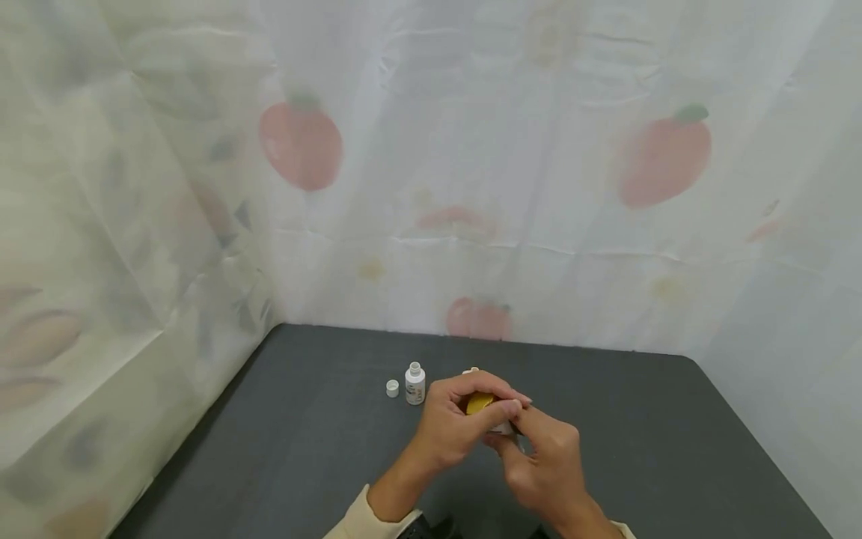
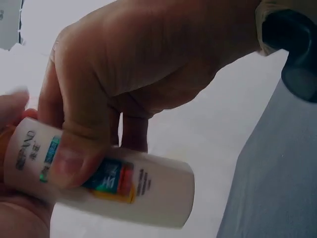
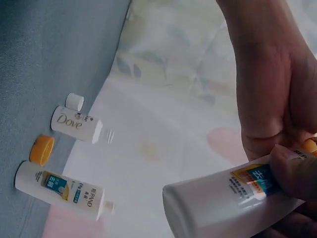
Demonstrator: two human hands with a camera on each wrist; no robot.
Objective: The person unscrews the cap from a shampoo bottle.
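- The left hand (image 1: 450,425) had its fingers (image 2: 74,163) curled over the yellow cap (image 1: 480,403) end of a small white bottle (image 2: 106,181), the thumb pressed flat on the printed label.
- The right hand (image 1: 547,468) gripped the same bottle lower down, its fingers (image 3: 294,171) closed round the body; both hands were clamped on it, none of the fingers spread.
- The white bottle was a short, round-shouldered tube with a flat base, carrying a label in teal, yellow and red with dark lettering; it lay tilted between the two hands, held above the desk (image 1: 316,449) near its middle.
- Just beyond the hands, a second bottle of the same kind (image 3: 59,191) stood uncapped on the desk, with a loose yellow cap (image 3: 41,149) beside it.
- Further left stood a small white Dove bottle (image 1: 414,383), open at the neck, with its white cap (image 1: 393,388) just beside it.
- The desk was dark grey, walled on three sides by a pale curtain (image 1: 471,150) printed with red fruit.
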